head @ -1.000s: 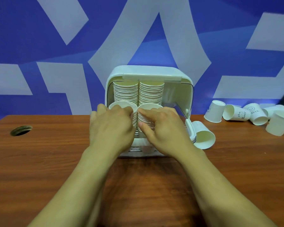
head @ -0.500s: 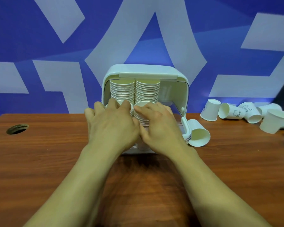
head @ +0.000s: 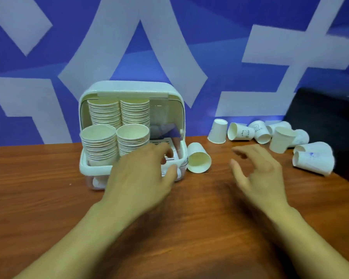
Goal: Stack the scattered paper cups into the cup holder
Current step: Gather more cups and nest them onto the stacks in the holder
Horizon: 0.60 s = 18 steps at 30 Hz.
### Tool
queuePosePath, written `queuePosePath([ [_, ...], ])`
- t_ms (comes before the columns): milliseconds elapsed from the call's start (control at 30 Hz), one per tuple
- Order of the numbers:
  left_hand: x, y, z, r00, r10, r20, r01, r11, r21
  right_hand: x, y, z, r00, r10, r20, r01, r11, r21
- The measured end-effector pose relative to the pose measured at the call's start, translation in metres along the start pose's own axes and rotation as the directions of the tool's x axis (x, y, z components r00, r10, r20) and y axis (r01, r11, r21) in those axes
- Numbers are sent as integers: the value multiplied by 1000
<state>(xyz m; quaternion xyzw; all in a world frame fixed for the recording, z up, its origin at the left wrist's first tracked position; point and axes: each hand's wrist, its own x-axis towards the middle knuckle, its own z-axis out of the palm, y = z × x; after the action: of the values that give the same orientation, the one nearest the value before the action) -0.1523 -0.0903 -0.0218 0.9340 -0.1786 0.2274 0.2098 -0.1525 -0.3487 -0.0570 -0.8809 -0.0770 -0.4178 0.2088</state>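
- Wooden table [head: 38, 194] bears the cup holder [head: 129, 88]; left hand [head: 141, 178] and right hand [head: 260, 174] are empty, fingers loosely spread
- Tipped paper cup [head: 198, 161] lies between both sets of fingertips; probably best gripped lightly, lest it crush

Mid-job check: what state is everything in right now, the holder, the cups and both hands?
cup holder: upright, lid open, right side unfilled.
front stacks: two, nested, mouths up.
rear stacks: two, nested, taller.
nearest cup: on its side beside the holder, mouth toward the camera.
scattered cups: loose on the table at right, most tipped over.
left hand: open, empty, in front of the holder.
right hand: open, empty, above the table.
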Motion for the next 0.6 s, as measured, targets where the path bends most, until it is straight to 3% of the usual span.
queuePosePath([
  [100, -19, 30, 35, 979, 102, 176, -103, 995, -1, -16, 37, -9, 974, 224, -3, -224, 974, -30],
  [233, -7, 68, 84, 946, 157, 285, -194, 975, 106, -14, 49, -8, 966, 258, -30, -257, 966, 36],
  [400, 34, 99, 129, 926, -58, 374, 38, 997, 61, -17, 51, -1, 977, 210, -42, -203, 971, 126],
  [600, 61, 102, 169, 878, -296, 376, 288, 954, 79, -16, 67, -1, 943, 331, -39, -322, 936, 144],
])
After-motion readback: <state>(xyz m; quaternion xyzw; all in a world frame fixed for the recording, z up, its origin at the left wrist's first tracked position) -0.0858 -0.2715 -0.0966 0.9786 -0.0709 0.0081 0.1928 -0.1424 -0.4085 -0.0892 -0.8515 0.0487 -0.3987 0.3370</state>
